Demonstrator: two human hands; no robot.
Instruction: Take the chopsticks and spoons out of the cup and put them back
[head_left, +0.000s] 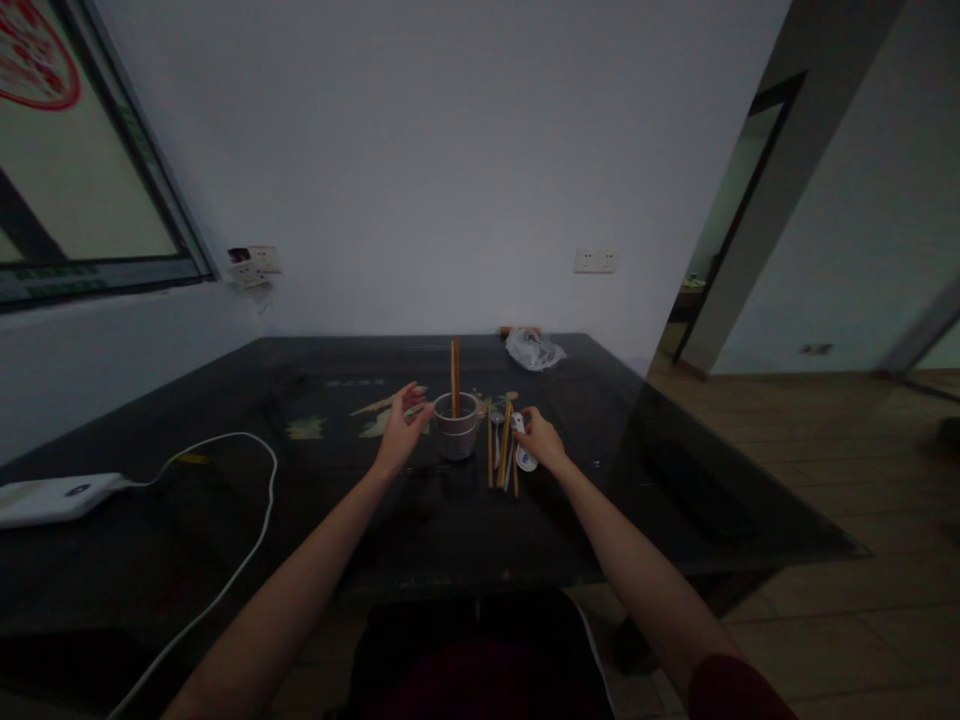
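A metal cup (457,443) stands upright on the dark table with a pair of chopsticks (455,375) in it. My left hand (403,428) is at the cup's left side, fingers apart, the thumb close to the rim; whether it touches is unclear. To the right of the cup lie several loose chopsticks (503,455) and a metal spoon (496,430), side by side. My right hand (543,440) pinches the handle of a white spoon (527,459) with a blue mark in its bowl, just right of the chopsticks.
A crumpled clear plastic bag (534,350) lies at the table's back edge. On the left, a white device (60,500) has a white cable (268,480) looping off the front edge. A dark flat object (697,490) rests at the right. The wall (450,200) rises behind.
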